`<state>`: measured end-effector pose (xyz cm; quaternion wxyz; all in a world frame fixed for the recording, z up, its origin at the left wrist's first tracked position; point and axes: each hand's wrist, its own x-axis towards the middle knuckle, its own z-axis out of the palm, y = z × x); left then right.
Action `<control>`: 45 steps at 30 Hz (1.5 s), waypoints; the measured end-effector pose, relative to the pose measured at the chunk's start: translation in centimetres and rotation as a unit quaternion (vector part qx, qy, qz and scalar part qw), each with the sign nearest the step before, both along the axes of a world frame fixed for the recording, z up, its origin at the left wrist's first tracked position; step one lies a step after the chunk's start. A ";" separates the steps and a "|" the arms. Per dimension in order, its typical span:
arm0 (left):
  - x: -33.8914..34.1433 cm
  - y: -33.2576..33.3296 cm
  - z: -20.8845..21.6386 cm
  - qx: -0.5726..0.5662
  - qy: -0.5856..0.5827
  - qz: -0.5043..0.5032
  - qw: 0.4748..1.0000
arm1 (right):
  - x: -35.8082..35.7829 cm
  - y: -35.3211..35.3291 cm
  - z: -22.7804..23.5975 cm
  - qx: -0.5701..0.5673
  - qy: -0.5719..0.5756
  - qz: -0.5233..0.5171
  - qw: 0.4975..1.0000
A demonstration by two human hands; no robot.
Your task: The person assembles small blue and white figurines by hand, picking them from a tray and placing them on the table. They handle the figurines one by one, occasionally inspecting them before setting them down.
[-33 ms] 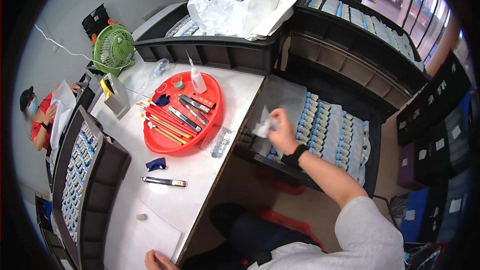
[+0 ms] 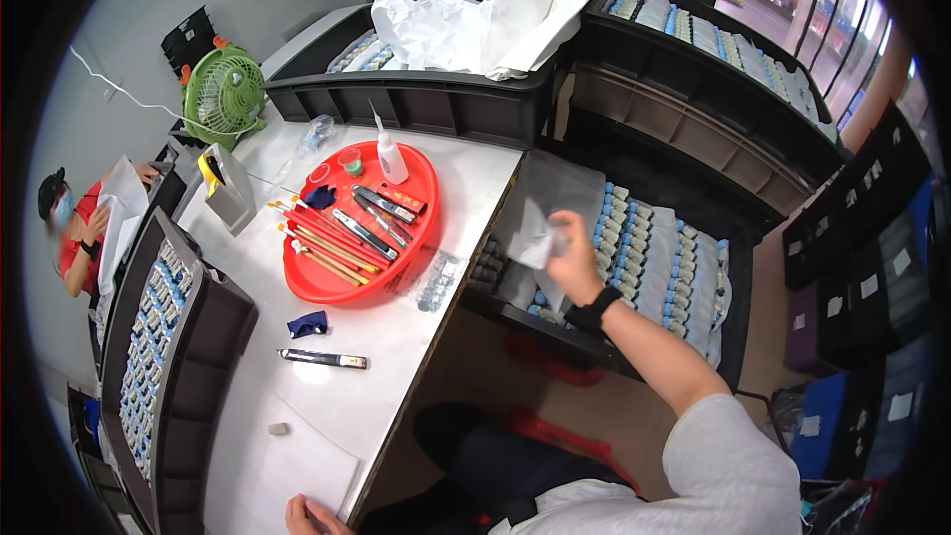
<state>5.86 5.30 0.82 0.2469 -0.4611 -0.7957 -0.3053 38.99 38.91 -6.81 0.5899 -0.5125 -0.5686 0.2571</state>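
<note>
Over the black crate (image 2: 745, 337) on the right, my right hand (image 2: 575, 263) is closed on a thin white paper sheet (image 2: 535, 238), pinched at its edge and hanging down to the left. Beneath it, the crate holds rows of small pale-and-blue parts (image 2: 624, 253) separated by strips of white sheet. Several dark grey pieces lie in its near left corner. At the bottom of the view my left hand (image 2: 315, 517) rests on the table's near edge, fingers loosely apart and holding nothing visible; part of it is cut off. A small grey block (image 2: 278, 429) lies beyond it.
A red tray (image 2: 426, 248) holds brushes, cutters and a squeeze bottle (image 2: 391, 160). Nearer lie a dark blue cloth (image 2: 308, 324) and a cutter knife (image 2: 322, 359). Crates of parts (image 2: 213, 367) stand left and behind. A green fan (image 2: 226, 94) and a co-worker (image 2: 79, 233) are at far left.
My right hand has moved slightly right and toward me, and the white sheet now hangs more spread out. My left hand stays put.
</note>
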 end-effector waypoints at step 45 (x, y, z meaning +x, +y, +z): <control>-0.4 -0.5 0.5 -0.011 -0.007 -0.044 0.999 | 23.4 -11.0 -5.5 -0.109 -0.257 -0.218 0.935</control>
